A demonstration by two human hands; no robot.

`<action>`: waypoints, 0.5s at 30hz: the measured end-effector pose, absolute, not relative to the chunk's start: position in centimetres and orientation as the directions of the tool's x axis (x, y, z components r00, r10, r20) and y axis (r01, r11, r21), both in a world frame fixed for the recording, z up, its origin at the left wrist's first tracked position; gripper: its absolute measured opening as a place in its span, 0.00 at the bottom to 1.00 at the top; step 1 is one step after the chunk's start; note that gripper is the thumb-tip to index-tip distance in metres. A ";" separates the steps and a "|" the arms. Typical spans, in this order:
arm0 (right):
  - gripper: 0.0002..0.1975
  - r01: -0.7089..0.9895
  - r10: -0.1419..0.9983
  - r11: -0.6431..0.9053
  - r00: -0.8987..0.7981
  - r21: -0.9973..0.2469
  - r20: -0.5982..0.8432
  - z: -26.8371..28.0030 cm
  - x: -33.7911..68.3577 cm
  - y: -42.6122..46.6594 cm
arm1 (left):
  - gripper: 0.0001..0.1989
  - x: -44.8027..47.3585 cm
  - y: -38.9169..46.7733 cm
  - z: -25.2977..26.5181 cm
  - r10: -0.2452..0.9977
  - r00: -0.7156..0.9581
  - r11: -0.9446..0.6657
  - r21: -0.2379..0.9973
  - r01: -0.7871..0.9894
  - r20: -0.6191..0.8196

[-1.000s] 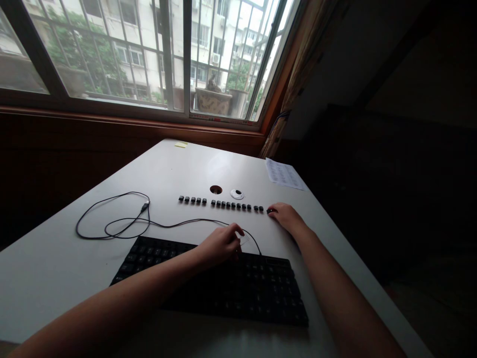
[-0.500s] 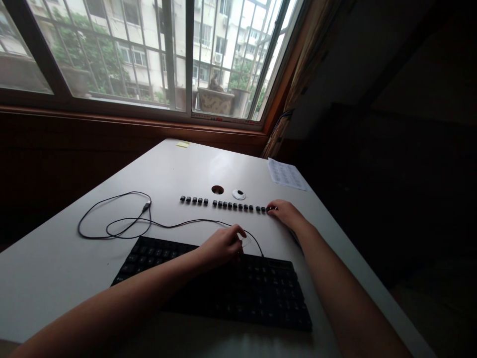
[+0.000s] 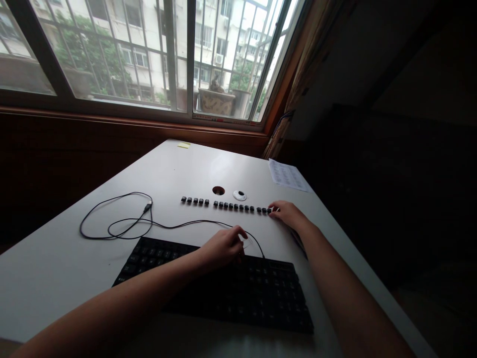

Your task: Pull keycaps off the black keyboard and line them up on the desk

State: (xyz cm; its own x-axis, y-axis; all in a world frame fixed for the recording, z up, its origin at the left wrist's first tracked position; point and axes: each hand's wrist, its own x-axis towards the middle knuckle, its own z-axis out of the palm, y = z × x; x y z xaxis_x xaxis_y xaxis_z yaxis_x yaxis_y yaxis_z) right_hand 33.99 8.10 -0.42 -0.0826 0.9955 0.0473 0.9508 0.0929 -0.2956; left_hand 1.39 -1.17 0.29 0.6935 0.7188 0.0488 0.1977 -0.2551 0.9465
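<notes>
A line of small black keycaps [image 3: 226, 205] runs across the white table, spaced in groups. At its right end my right hand [image 3: 288, 215] has thumb and fingertips pinched at the last keycap [image 3: 269, 211]. Below lies a black keyboard [image 3: 276, 293], partly covered by my left forearm and in shadow. Over its top edge my left hand [image 3: 223, 246] is curled, the index finger bent. A thin wire loop, which looks like a keycap puller [image 3: 248, 243], sticks out from the fingers of that hand. The fingertips beneath are dark and hard to see.
The keyboard's black cable [image 3: 179, 226] loops on the left, ending in a USB plug [image 3: 148, 207]. Behind the keycaps are a round hole [image 3: 218, 190] and a white ring-shaped grommet [image 3: 240, 195]. A printed sheet [image 3: 287, 175] and a yellow sticky note [image 3: 184, 145] lie farther back.
My right fingertips have shifted slightly right, so the last keycap shows more clearly. My left hand stays over the keyboard with the wire loop.
</notes>
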 end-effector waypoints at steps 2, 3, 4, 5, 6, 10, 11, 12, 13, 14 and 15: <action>0.13 0.953 0.995 0.095 -0.085 -0.289 0.047 -0.5 34.0 8.2 | 0.11 1.4 -1.2 0.3 0.718 0.695 -0.245 0.949 0.200 0.039; 0.13 0.954 0.995 0.098 -0.087 -0.285 0.049 -0.5 34.0 8.2 | 0.11 1.4 -1.2 0.4 0.718 0.695 -0.245 0.948 0.204 0.036; 0.13 0.954 0.995 0.102 -0.091 -0.281 0.050 -0.5 34.0 8.2 | 0.11 1.4 -1.2 0.4 0.718 0.696 -0.247 0.947 0.207 0.035; 0.13 0.955 0.994 0.106 -0.095 -0.277 0.052 -0.6 34.0 8.3 | 0.11 1.4 -1.3 0.5 0.717 0.696 -0.253 0.945 0.210 0.037; 0.13 0.955 0.994 0.110 -0.099 -0.274 0.052 -0.6 34.0 8.3 | 0.11 1.4 -1.3 0.6 0.716 0.697 -0.260 0.942 0.212 0.041; 0.10 0.956 0.992 0.125 -0.117 -0.264 0.046 -0.6 33.9 8.4 | 0.11 1.3 -1.2 0.6 0.713 0.699 -0.281 0.935 0.215 0.053; 0.09 0.956 0.992 0.129 -0.122 -0.263 0.044 -0.7 33.9 8.4 | 0.11 1.3 -1.2 0.6 0.713 0.699 -0.285 0.934 0.217 0.055; 0.09 0.956 0.991 0.133 -0.126 -0.261 0.042 -0.7 33.9 8.5 | 0.11 1.3 -1.2 0.5 0.712 0.700 -0.287 0.933 0.217 0.057; 0.09 0.956 0.991 0.136 -0.130 -0.260 0.041 -0.7 33.9 8.5 | 0.11 1.3 -1.2 0.5 0.712 0.700 -0.290 0.932 0.215 0.060; 0.09 0.956 0.990 0.139 -0.133 -0.259 0.040 -0.7 34.0 8.5 | 0.11 1.3 -1.2 0.4 0.710 0.701 -0.291 0.933 0.213 0.061; 0.09 0.956 0.990 0.140 -0.135 -0.258 0.039 -0.7 34.0 8.5 | 0.11 1.3 -1.2 0.3 0.709 0.703 -0.287 0.934 0.211 0.059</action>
State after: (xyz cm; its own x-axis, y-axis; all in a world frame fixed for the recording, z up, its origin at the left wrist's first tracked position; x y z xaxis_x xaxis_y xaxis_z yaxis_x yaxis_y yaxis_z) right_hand 34.02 8.48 -0.67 -0.1348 0.9901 0.0393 0.9560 0.1404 -0.2577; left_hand 1.33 -1.17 0.34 0.7028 0.7089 0.0594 0.2106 -0.2871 0.9345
